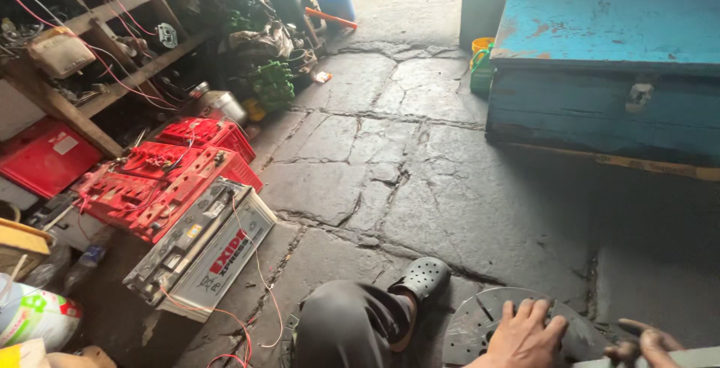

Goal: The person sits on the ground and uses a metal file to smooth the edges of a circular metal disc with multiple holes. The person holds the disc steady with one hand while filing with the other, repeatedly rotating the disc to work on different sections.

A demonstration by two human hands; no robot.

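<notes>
Hands work low at the bottom edge of the view. The left hand [527, 332] lies flat with fingers spread on a round grey metal disc with cut slots [480, 323], pressing it down on the cracked grey stone floor [390, 180]. The disc sits just beside the person's foot in a dark grey clog with holes [421, 278]. The right hand [646, 342] is curled around a dark, greasy part at the disc's edge, but what that part is cannot be told.

The disc looks stiff, heavy and hard, and it may be oily and slippery. Its slots and rim look like the best places to hold, with care for sharp edges.

Red boxy batteries with wires [161, 180] and a white and grey battery [206, 252] sit well apart on the left. A big blue wooden chest [600, 75] stands on the right.
</notes>
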